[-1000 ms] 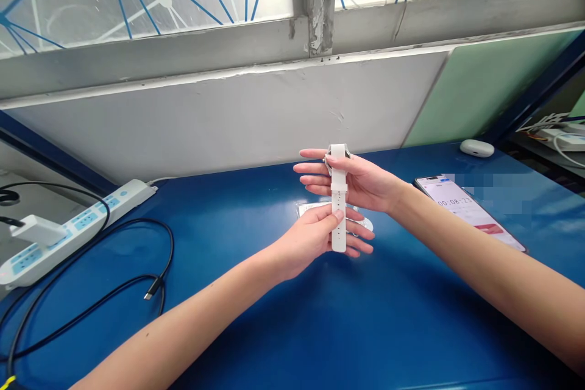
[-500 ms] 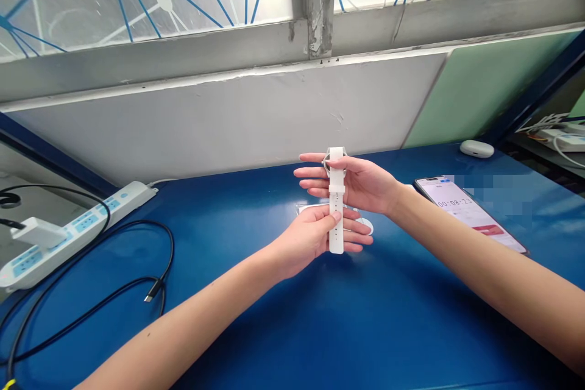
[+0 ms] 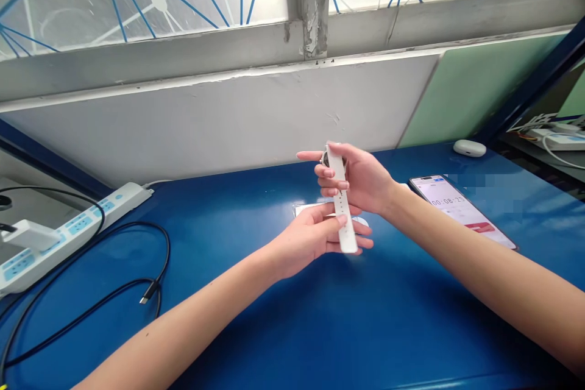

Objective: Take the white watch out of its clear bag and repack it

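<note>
A white watch strap [image 3: 343, 207] with a row of holes hangs between both hands above the blue table [image 3: 292, 329]. My right hand [image 3: 361, 180] grips its upper end, where a small round watch body [image 3: 325, 158] peeks out behind the fingers. My left hand [image 3: 315, 237] pinches the lower part of the strap with thumb and fingers. The strap leans slightly, lower end to the right. A clear plastic packet [image 3: 304, 209] and a small white round piece lie on the table behind my left hand, mostly hidden.
A phone [image 3: 461, 210] with a lit timer screen lies to the right. A white earbud case [image 3: 469, 147] sits at the far right back. On the left are a white power strip [image 3: 68, 228], a white charger [image 3: 30, 234] and a black cable [image 3: 123, 283].
My right hand's fingers have curled round the strap's top end. The strap has tilted from upright to slanting, its lower end swung right. The view shifted slightly.
</note>
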### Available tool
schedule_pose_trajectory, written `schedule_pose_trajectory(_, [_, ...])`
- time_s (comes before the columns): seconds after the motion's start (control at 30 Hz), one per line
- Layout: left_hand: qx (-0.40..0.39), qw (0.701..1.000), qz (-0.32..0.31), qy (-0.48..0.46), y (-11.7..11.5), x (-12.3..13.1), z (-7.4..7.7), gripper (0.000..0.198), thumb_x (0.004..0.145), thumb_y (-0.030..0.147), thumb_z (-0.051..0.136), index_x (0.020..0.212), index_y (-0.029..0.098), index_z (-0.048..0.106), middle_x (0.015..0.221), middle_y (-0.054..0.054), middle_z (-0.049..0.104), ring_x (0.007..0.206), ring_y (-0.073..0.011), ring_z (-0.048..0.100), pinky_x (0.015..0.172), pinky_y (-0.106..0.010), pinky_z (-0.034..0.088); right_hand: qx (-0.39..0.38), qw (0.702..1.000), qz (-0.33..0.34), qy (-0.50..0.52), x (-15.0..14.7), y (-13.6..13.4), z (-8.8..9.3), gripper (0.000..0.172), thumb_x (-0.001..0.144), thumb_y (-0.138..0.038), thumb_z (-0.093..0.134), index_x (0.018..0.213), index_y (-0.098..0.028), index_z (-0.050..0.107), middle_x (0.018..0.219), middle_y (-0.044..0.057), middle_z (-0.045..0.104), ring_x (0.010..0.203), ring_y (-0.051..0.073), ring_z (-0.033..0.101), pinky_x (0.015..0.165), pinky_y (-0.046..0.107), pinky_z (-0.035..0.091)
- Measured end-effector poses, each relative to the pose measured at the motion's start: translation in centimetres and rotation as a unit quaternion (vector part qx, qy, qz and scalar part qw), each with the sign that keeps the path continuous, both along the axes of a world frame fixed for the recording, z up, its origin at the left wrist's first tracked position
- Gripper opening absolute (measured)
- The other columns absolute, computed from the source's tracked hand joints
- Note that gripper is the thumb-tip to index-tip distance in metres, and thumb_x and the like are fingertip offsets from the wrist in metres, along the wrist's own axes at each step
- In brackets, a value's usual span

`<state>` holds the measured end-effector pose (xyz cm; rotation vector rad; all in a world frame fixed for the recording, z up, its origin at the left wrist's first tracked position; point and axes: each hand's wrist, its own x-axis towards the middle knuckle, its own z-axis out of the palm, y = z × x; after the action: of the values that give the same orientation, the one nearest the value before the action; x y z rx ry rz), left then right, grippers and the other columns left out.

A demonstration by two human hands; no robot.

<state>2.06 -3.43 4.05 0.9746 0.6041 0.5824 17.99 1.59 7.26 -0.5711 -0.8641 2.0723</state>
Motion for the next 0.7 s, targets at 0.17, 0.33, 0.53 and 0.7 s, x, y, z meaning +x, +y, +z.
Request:
schedule_pose_trajectory(0.17, [0.034, 0.990, -0.140, 0.015, -0.8, -0.2, -0.1, 0.053, 0.076, 0.032, 0.083, 0.123, 0.018, 0.062, 0.118, -0.017, 0.068, 0.107, -0.0295, 0.069, 0.094, -0.043, 0.051, -0.016, 0.991, -0.128, 0.032, 0.8, 0.9, 0.6, 0.045, 0.093, -0.044, 0.039, 0.105, -0.009, 0.066, 0.064, 0.000, 0.051, 0.049, 0.012, 0.042, 0.051, 0.027, 0.047])
schedule_pose_trajectory(0.33, [0.007, 0.989, -0.138, 0.045, -1.9, 0.6, -0.3, 0.076, 0.076, 0.032, 0.083, 0.141, 0.024, 0.045, 0.130, -0.019, 0.061, 0.107, -0.0310, 0.069, 0.091, -0.044, 0.053, -0.016, 0.968, -0.246, -0.055, 0.9, 1.4, 0.8, 0.023, 0.093, -0.030, 0.051, 0.092, -0.013, 0.066, 0.062, -0.003, 0.047, 0.050, 0.010, 0.044, 0.052, 0.022, 0.047])
schedule_pose_trajectory(0.53, [0.023, 0.994, 0.110, -0.004, -0.1, 0.4, 0.5, 0.060, 0.083, 0.028, 0.077, 0.134, 0.013, 0.049, 0.132, -0.021, 0.059, 0.113, -0.0317, 0.066, 0.101, -0.046, 0.048, 0.098, 0.967, -0.188, -0.144, -0.2, 0.0, 0.6, 0.026, 0.082, -0.042, 0.073, 0.077, -0.017, 0.066, 0.067, 0.000, 0.057, 0.061, 0.012, 0.056, 0.058, 0.024, 0.050])
schedule_pose_trajectory(0.7, [0.048, 0.992, 0.108, -0.049, 0.7, -0.2, 1.0, 0.044, 0.081, 0.016, 0.078, 0.122, 0.015, 0.061, 0.129, -0.015, 0.062, 0.125, -0.0310, 0.058, 0.106, -0.043, 0.044, 0.218, 0.922, -0.216, -0.235, -0.3, -0.4, 0.1, 0.032, 0.073, -0.047, 0.080, 0.076, -0.018, 0.066, 0.071, 0.000, 0.062, 0.063, 0.012, 0.056, 0.058, 0.025, 0.048])
